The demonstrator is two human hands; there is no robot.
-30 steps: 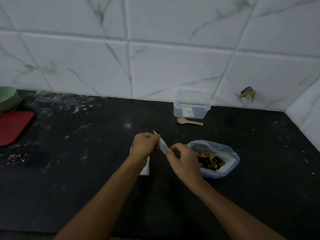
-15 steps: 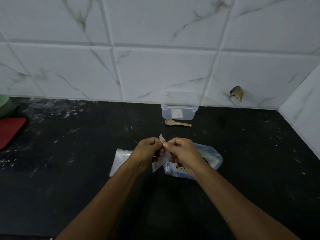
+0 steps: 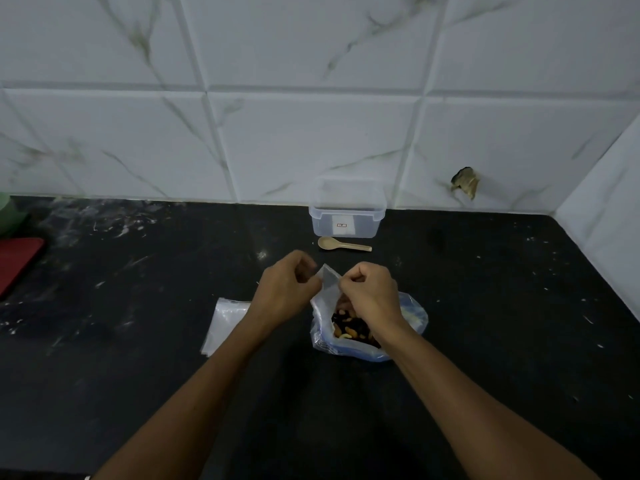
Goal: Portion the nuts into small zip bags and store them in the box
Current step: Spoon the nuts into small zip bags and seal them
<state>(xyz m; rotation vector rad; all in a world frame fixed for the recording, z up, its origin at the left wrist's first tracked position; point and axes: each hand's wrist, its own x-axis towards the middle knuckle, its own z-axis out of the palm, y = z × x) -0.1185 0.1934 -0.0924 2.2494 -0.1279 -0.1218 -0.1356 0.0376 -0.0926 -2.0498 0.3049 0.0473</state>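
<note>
A: Hands? Zip bag?
B: Left hand (image 3: 285, 294) and right hand (image 3: 369, 294) close together, both pinching small zip bag (image 3: 328, 280) between them.
A: Nuts?
B: In open bag of nuts (image 3: 349, 327) under right hand. Box (image 3: 347, 216) beyond hands, well apart.

Home kitchen; black stone counter (image 3: 138, 341); marble-look wall tiles (image 3: 311, 140); spoon (image 3: 343, 244)
</note>
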